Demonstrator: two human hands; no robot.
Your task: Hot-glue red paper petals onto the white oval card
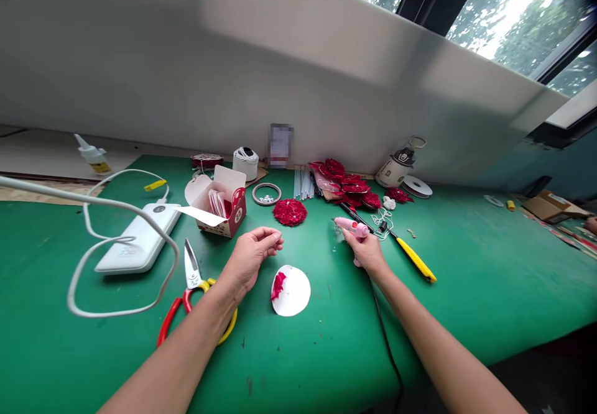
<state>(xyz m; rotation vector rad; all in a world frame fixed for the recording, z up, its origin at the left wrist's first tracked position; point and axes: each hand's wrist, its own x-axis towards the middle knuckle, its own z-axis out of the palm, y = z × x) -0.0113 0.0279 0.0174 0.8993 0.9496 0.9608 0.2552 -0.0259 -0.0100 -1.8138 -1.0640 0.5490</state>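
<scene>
My right hand (366,252) grips a pink hot glue gun (351,226), its nozzle pointing left above the green table, with a black cord running down from it. My left hand (254,253) hovers to the left with thumb and fingers pinched together; whatever they may hold is too small to make out. Below and between the hands lies a white paper disc (296,293) with a crumpled red piece (278,285) at its left side. Beyond the left hand a round red ruffled piece (290,212) lies flat.
Scissors (192,271) lie partly under my left forearm. A white power bank (140,240) with a looping cable and an open red box (224,212) are at left. Right of the glue gun lies a yellow cutter (415,257). Red flowers (347,184) and glue sticks (304,183) are along the wall.
</scene>
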